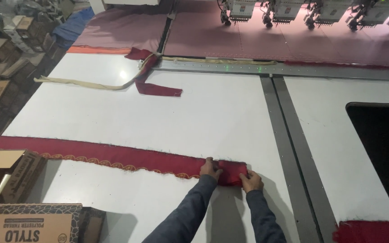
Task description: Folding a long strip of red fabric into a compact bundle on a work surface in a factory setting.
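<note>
From the head view, our left hand (210,168) and right hand (251,181) both lie on a small roll (231,172) of red embroidered strip (109,155), fingers curled over it, pinching it between them on the white desk (194,117). We judge the rolling has just begun; most of the strip stretches away left of our hands, so the next turn needs even pressure.

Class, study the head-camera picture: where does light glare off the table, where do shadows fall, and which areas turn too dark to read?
Head view: a small glare spot sits on the white table; soft shadows lie beside both forearms, near the left hand and right hand on the red strip; the opening at right is nearly black.
</note>
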